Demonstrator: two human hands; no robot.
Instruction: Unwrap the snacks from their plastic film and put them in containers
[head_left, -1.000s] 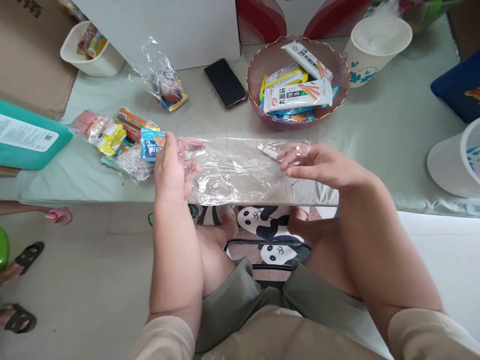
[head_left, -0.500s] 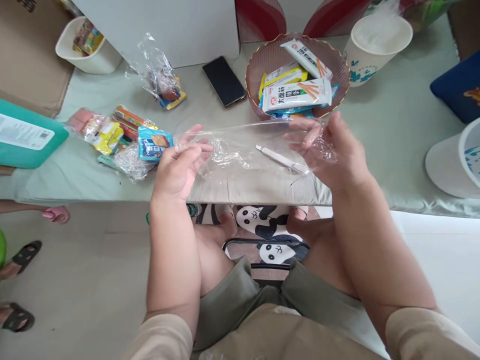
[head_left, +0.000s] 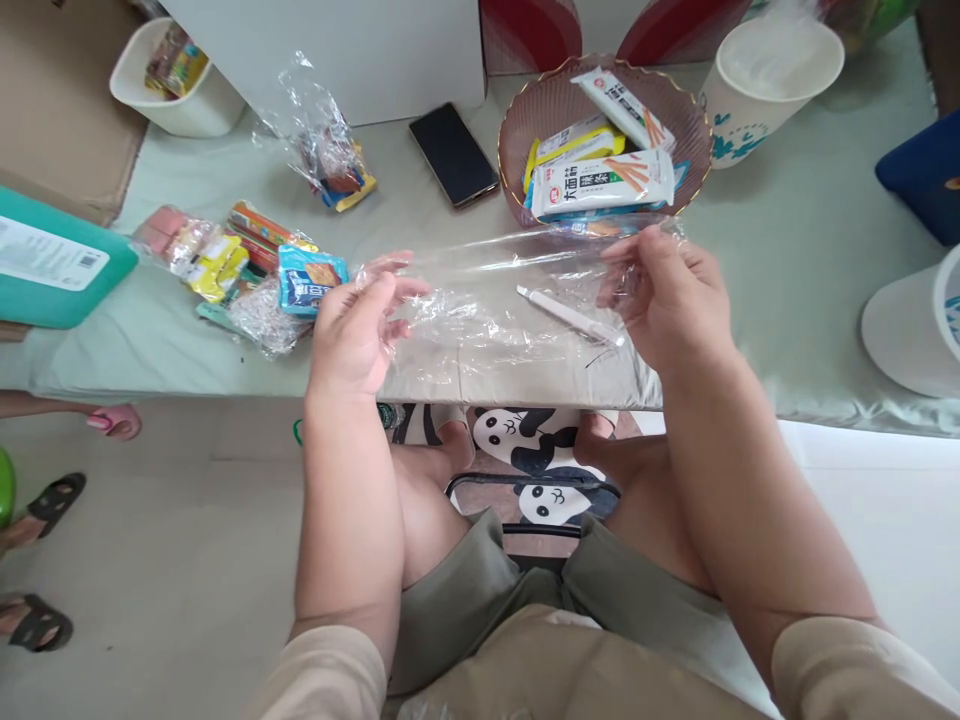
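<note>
A clear plastic bag (head_left: 480,290) is stretched between my two hands above the front of the cloth-covered table. My right hand (head_left: 679,290) pinches its right end between thumb and fingers. At the other end, my left hand (head_left: 360,325) has the film between its thumb and curled fingers. Beneath the see-through plastic lies a slim white utility knife (head_left: 570,315). Just left of my left hand is a blue snack packet (head_left: 307,280), resting by a pile of small wrapped snacks (head_left: 217,265).
A pink gold-rimmed bowl (head_left: 512,165) holds several snack packets. Beside it are a phone (head_left: 454,155) and a patterned paper cup (head_left: 742,115). A plastic-wrapped snack bundle (head_left: 334,170), a white bin (head_left: 202,110) and a white cup (head_left: 904,325) stand around. Another person's sandalled feet (head_left: 41,620) show lower left.
My right hand has closed from loosely spread fingers into a pinch on the bag's end. The bag is pulled a little tauter. My left hand has barely moved.
</note>
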